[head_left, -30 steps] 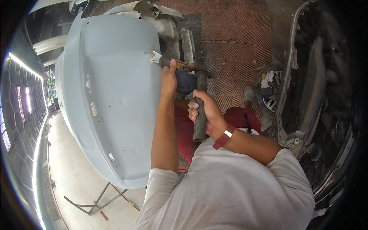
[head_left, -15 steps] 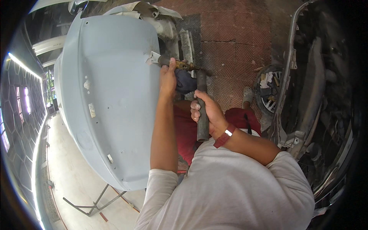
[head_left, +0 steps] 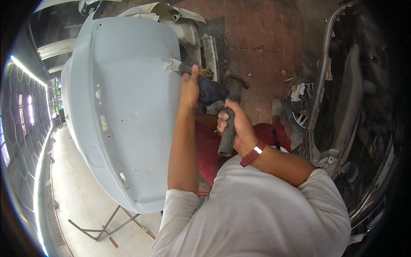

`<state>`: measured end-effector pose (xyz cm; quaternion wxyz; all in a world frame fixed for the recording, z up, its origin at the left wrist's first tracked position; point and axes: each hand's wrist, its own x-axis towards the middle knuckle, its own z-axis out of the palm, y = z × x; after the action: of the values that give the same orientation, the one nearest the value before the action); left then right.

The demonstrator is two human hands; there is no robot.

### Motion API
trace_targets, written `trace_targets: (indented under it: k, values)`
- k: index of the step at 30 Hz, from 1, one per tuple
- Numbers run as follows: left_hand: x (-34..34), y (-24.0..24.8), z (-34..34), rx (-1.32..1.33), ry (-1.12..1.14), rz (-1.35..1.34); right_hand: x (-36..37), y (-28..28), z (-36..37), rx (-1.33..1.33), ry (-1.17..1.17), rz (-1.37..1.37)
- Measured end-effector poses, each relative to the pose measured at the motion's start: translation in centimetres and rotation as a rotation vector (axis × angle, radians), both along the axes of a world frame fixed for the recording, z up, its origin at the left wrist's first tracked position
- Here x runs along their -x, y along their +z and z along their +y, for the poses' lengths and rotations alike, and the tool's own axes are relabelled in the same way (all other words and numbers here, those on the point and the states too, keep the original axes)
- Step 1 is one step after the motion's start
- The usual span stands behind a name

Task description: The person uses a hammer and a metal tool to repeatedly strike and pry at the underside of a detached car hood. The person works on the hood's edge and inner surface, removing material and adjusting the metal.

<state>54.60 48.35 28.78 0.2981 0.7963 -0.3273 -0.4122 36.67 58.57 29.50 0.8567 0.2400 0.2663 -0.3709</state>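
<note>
My left hand (head_left: 189, 90) is closed around a short tool (head_left: 201, 71) with a dark shaft and a yellowish end. Its other end meets a whitish flat piece (head_left: 173, 66) at the right edge of a pale grey-blue car panel (head_left: 132, 85). Whether that piece is a blade or a flap of tape, I cannot tell. Wrapped around a thick dark grey handle, my right hand (head_left: 240, 126) holds a hammer (head_left: 229, 139). The hammer's head points away from me, apart from the tool's yellowish end. A dark cloth-like bundle (head_left: 212, 92) shows beyond my left wrist.
A metal stand (head_left: 100, 231) shows beneath the panel. Red ribbed mats (head_left: 265, 51) cover the floor ahead. At right, a wheel-like round holder (head_left: 299, 100) contains several small items, beside a large dark car part (head_left: 329, 73). Masking paper (head_left: 184, 13) hangs at the panel's far end.
The hammer has tilted, and its head has swung right, away from the yellowish end of the tool. My left hand keeps its hold at the panel's edge.
</note>
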Motion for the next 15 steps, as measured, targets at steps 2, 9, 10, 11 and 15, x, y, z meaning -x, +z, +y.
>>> trace_targets:
  k: [2,9,10,11,15]
  values:
    - [-0.2,-0.4,0.3,0.045,-0.013,0.057,0.6,-0.9,-0.6,-0.08,-0.038,-0.056]
    - [0.0,3.1,0.7,-0.01,0.018,0.052,2.3,-4.5,-0.5,-0.044,-0.024,0.047]
    - [-0.4,3.8,0.7,0.004,0.015,0.123,2.5,-4.4,-0.5,-0.059,-0.035,0.094]
    - [-0.5,4.4,0.7,0.017,0.012,0.195,2.6,-4.5,-0.5,-0.069,-0.032,0.109]
    - [1.7,8.0,0.6,0.065,0.17,0.386,3.5,-6.0,-0.1,-0.065,-0.022,0.163]
